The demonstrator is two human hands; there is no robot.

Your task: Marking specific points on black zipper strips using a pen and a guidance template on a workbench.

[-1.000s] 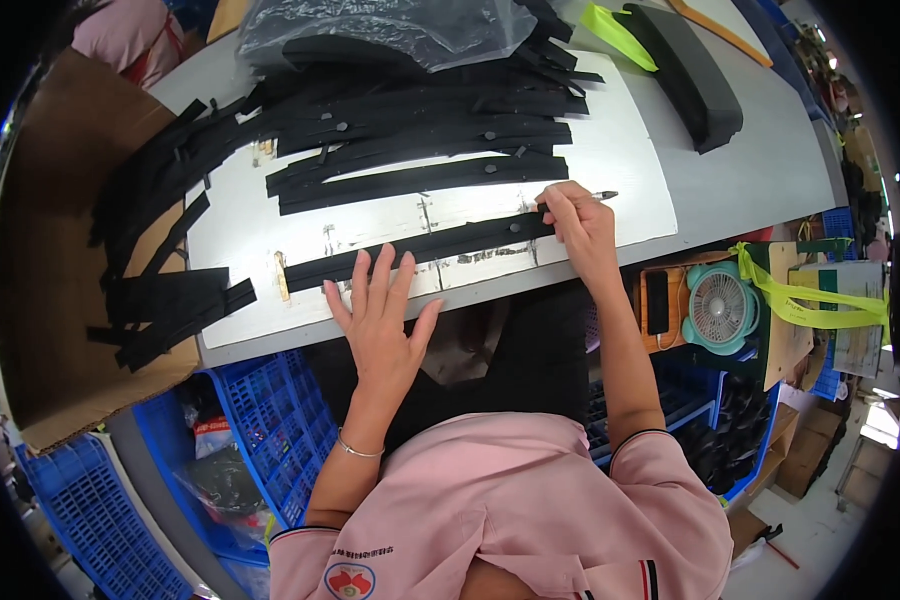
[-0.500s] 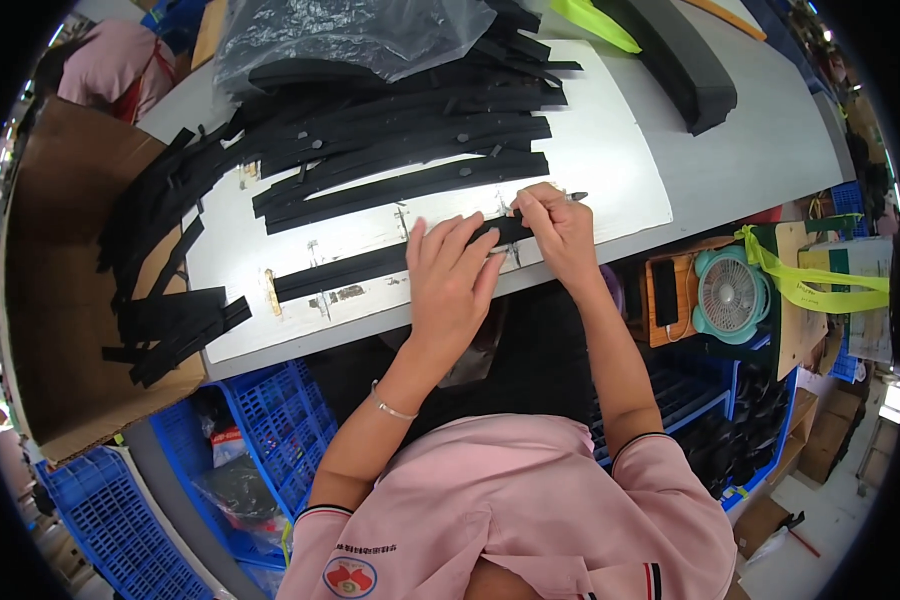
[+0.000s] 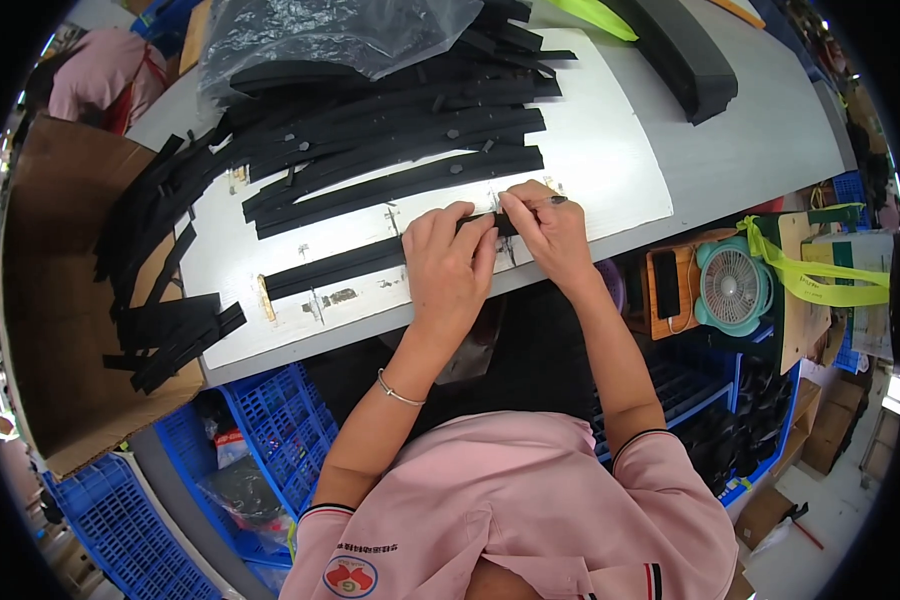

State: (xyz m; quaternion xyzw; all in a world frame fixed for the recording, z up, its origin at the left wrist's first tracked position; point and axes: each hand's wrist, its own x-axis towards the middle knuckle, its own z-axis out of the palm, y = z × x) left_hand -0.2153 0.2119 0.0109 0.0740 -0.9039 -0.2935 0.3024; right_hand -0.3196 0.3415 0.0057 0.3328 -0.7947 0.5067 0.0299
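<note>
A long black fabric strip [image 3: 335, 266] lies along the near side of a white board [image 3: 622, 130]. My left hand [image 3: 445, 265] presses on the strip toward its right end, fingers bent and close together with the thumb beside them. Just to the right, my right hand [image 3: 553, 235] is closed at the strip's end. A slim dark pen-like thing [image 3: 558, 200] pokes out from its fingers; the rest is hidden. Farther back lie several more black strips [image 3: 400, 178], some with small grey round spots on them.
Clear plastic sheeting [image 3: 320, 40] covers part of the strip pile. At the left, an open cardboard box [image 3: 55, 290] has strips hanging over its edge. A black padded bar [image 3: 675, 60] is at the back right. A teal fan [image 3: 732, 287] and a phone [image 3: 664, 280] are at the right.
My right fingers have curled in and less of the dark pen-like thing sticks out. My left hand stays on the strip with its fingers drawn closer together. The whole view has shifted slightly.
</note>
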